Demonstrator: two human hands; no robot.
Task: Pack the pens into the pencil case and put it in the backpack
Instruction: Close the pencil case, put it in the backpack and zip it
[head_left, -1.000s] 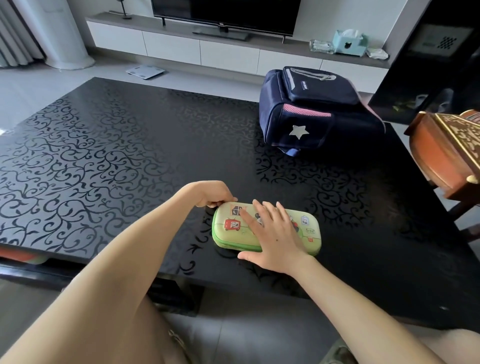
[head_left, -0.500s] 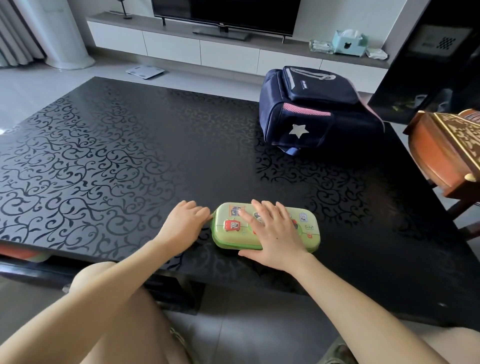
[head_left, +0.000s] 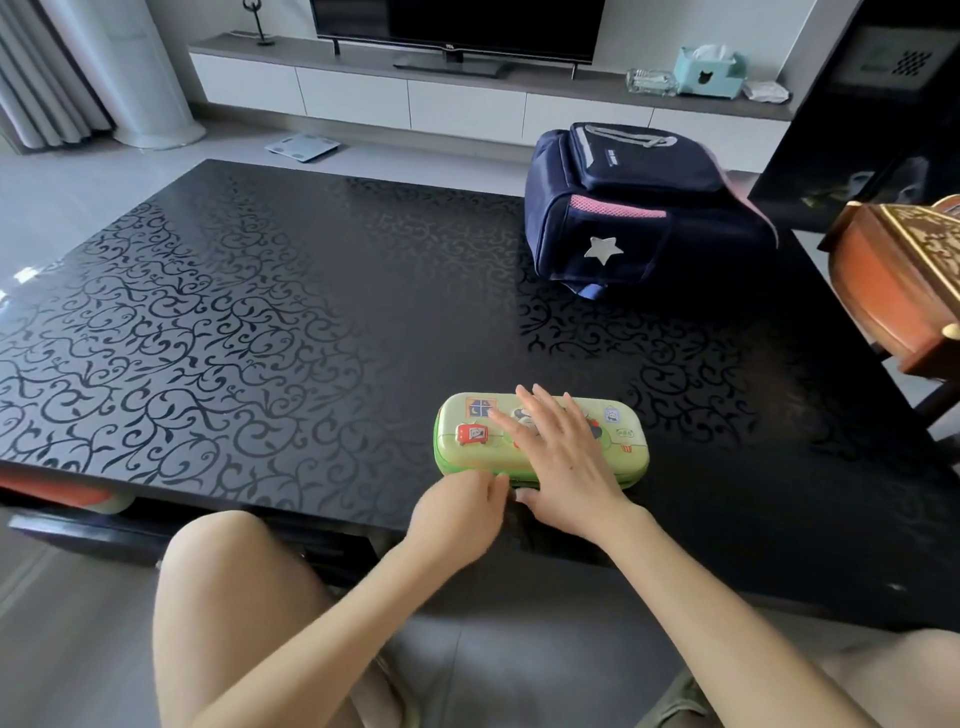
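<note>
A green pencil case with cartoon stickers lies closed near the front edge of the black patterned table. My right hand presses flat on its lid with fingers spread. My left hand is at the case's front edge, fingers pinched at the zipper seam; the zipper pull itself is hidden. No pens are visible. A navy backpack with a white star and pink mesh lies at the table's far right, its zippers shut.
A carved wooden chair stands at the table's right side. Beyond the table are a TV cabinet, a tissue box and a bathroom scale on the floor. My knees sit under the front edge.
My left hand has travelled from the case's far left corner, around its left end, to the front edge. My right hand has stayed flat on the lid.
</note>
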